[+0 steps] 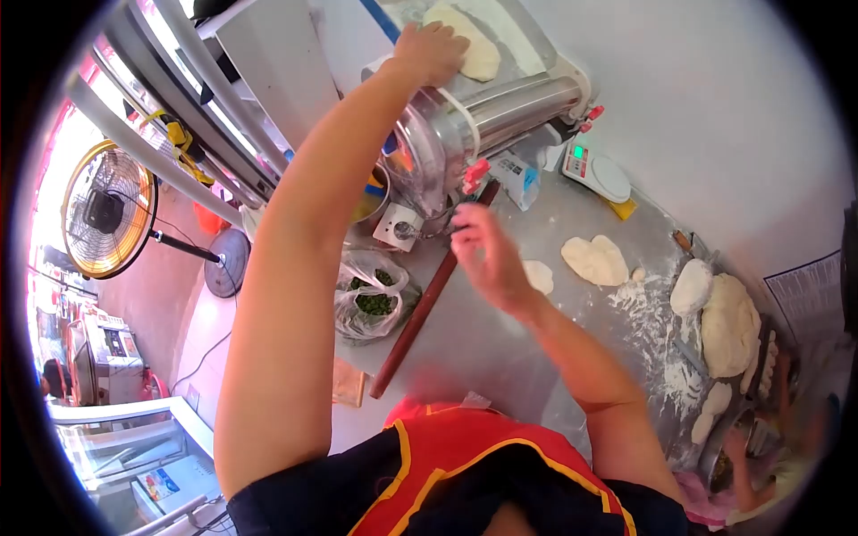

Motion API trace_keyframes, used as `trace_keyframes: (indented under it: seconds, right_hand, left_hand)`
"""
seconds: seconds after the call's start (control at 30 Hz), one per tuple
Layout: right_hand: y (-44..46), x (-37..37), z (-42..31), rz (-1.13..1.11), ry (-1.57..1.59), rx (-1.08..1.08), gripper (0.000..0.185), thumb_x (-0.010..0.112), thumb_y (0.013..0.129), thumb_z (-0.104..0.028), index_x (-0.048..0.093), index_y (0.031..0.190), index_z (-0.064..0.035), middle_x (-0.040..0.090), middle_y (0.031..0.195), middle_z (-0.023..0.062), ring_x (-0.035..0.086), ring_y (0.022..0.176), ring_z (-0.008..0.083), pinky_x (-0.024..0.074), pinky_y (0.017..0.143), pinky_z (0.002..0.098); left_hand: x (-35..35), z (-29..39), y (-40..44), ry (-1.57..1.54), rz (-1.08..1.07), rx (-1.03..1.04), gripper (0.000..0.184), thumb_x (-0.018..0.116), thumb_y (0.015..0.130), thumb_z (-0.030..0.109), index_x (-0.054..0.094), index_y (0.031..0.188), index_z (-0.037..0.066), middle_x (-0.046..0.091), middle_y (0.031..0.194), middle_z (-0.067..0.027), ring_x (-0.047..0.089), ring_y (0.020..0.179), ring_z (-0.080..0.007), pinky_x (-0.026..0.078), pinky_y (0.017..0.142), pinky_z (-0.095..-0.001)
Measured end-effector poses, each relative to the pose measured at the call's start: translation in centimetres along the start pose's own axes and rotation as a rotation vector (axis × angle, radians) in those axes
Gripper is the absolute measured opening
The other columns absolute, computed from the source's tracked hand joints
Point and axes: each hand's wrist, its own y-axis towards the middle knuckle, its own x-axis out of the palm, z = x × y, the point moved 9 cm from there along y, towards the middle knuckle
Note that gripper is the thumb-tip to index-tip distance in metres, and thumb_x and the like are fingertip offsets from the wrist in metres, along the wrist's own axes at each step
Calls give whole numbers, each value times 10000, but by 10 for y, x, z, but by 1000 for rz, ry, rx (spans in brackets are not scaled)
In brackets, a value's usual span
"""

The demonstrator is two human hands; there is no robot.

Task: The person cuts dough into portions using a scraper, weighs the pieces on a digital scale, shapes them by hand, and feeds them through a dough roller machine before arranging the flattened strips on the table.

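Note:
My left hand (433,54) reaches far forward and lies on the edge of a flat oval piece of dough (478,55). That dough rests on the feed tray of a dough sheeter (523,112) with steel rollers. My right hand (492,263) hovers over the table, just below the machine's red knob (476,174). Its fingers are loosely bent and apart, with nothing visible in them. Beside it, a long brown rolling pin (424,313) lies slantwise. A small dough round (538,277) is partly hidden behind my right wrist.
A clear bag of chopped greens (375,304) sits left of the pin. Flattened dough (594,261), a digital scale (597,174), scattered flour and a large dough mass (728,326) lie to the right. Another person's hand (737,444) is at a metal bowl. A fan (107,210) stands left.

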Motion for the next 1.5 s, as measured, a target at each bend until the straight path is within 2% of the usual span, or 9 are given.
trace_keyframes:
  seconds: [0.43, 0.53, 0.67, 0.8, 0.9, 1.0, 1.2, 1.4, 1.5]
  right_hand:
    - [51, 137, 150, -408, -663, 34, 361, 462, 889, -80, 437, 1230, 33, 547, 1170, 225, 519, 1101, 385, 445, 915, 431]
    - [52, 157, 120, -345, -772, -386, 297, 471, 891, -149, 541, 1141, -5, 561, 1096, 192, 572, 962, 354, 479, 809, 446]
    - [59, 148, 134, -494, -247, 73, 508, 463, 942, -263, 361, 1388, -42, 354, 1437, 196, 293, 1340, 342, 293, 1074, 383]
    - [43, 104, 106, -514, -363, 292, 379, 537, 914, -148, 497, 1265, -12, 634, 1135, 143, 598, 1047, 297, 445, 913, 328]
    - [20, 42, 133, -276, 12, 380, 373, 567, 897, -50, 489, 1256, 12, 653, 988, 117, 605, 976, 165, 468, 869, 285]
    - [7, -15, 135, -189, 43, 695, 367, 510, 940, -170, 485, 1269, -9, 607, 1072, 145, 596, 1009, 203, 496, 866, 327]
    - [54, -108, 195, 358, 883, 615, 381, 545, 933, -301, 519, 1209, -39, 609, 1106, 101, 598, 969, 253, 490, 864, 362]
    - [125, -121, 208, 309, 1092, 583, 523, 527, 890, -484, 514, 1217, -75, 584, 1179, 93, 568, 1041, 250, 468, 891, 406]
    - [142, -119, 226, 380, 1238, 543, 351, 507, 930, -359, 537, 1118, -64, 608, 1038, 81, 578, 926, 235, 491, 824, 365]
  left_hand:
    - [-3, 28, -14, -154, 92, 224, 204, 556, 781, 264, 676, 834, 108, 662, 882, -117, 637, 835, -321, 509, 712, -450]
    - [17, 20, -7, -123, 239, 164, 125, 609, 621, 217, 669, 617, 108, 643, 667, -117, 644, 654, -311, 514, 582, -443]
    - [12, 25, -11, -71, 123, 61, 151, 587, 720, 216, 716, 771, 157, 670, 887, -48, 636, 876, -197, 456, 717, -395]
    - [10, 24, -15, -35, -26, 48, 178, 590, 752, 241, 719, 845, 163, 636, 957, -16, 570, 976, -194, 355, 826, -362]
    - [12, 21, -16, -49, 10, 48, 189, 599, 751, 253, 717, 864, 157, 635, 945, -20, 562, 978, -195, 334, 836, -358]
    - [9, 20, -19, -48, -9, 62, 191, 604, 749, 255, 717, 866, 155, 634, 951, -25, 556, 981, -193, 333, 836, -356]
    - [7, 28, -17, -76, 32, 92, 195, 612, 745, 261, 708, 880, 158, 632, 958, -31, 554, 985, -200, 330, 841, -356]
    - [9, 28, -15, -75, 49, 57, 185, 599, 745, 250, 703, 875, 170, 644, 932, -17, 569, 956, -185, 320, 833, -353]
    - [5, 26, -19, -61, 58, 42, 172, 609, 720, 247, 717, 834, 177, 660, 875, 2, 586, 877, -163, 301, 805, -345]
